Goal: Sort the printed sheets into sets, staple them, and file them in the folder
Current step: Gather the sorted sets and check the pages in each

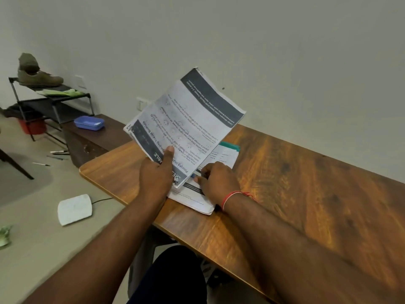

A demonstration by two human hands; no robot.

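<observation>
My left hand (156,174) grips a set of printed sheets (188,126) by its near edge, thumb on top, and holds it tilted up above the wooden table (295,185). The top page has dark header bands and upside-down text. My right hand (215,183) rests fingers-down on a stack of printed sheets (192,199) lying flat on the table, pinching something small and dark that I cannot make out. A teal folder edge (231,147) shows under papers beyond the stack. No stapler is in sight.
The table's left corner (84,170) is close to my left hand. A low brown cabinet carries a blue tray (88,122). On the floor lie a white pad (74,208) with a cable and pens (58,152). A black rack (50,99) holds shoes.
</observation>
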